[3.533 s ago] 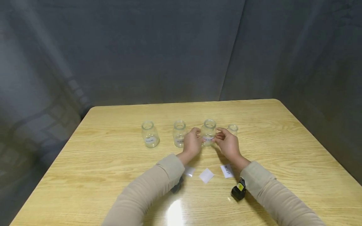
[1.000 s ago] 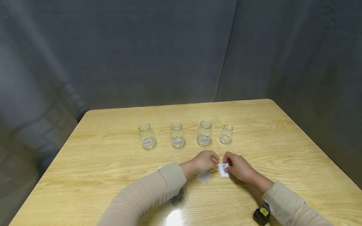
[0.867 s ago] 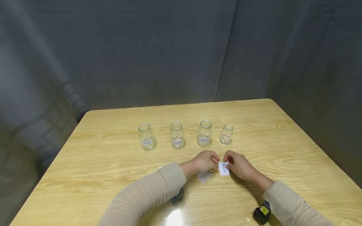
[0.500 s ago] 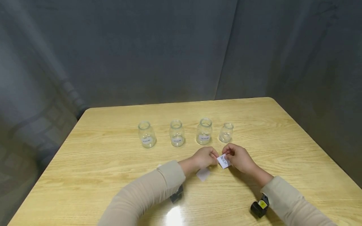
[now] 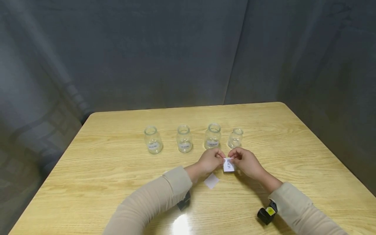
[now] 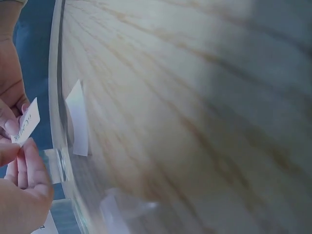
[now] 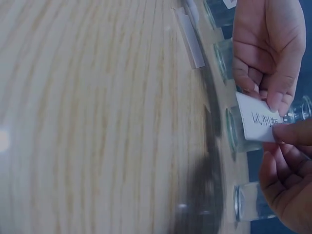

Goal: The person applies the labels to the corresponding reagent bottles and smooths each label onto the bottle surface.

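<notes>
Between my hands is a small white label (image 5: 228, 164) with dark handwriting. My left hand (image 5: 209, 161) pinches its corner between thumb and fingertips, seen closely in the left wrist view. My right hand (image 5: 248, 164) pinches the neighbouring edge, thumb (image 7: 291, 132) lying over the written face. Behind the hands four-in-a-row is not counted here; several clear glass jars stand in a row: a left jar (image 5: 153, 140), a second jar (image 5: 184, 139) and a third jar (image 5: 212, 135), each with a white label low on its front. The smaller jar (image 5: 235, 137) on the right shows no label.
A blank white paper square (image 5: 211, 181) lies on the wooden table (image 5: 117, 169) in front of my left hand. Wrist-worn black cameras sit under the sleeves, the right camera (image 5: 266, 213) close over the table. A dark curtain (image 5: 164, 55) hangs behind the table's far edge.
Both hands have left the third jar and come nearer. The right hand has picked the written label off the table; it has turned and moved slightly left and away, and the left hand now pinches it too.
</notes>
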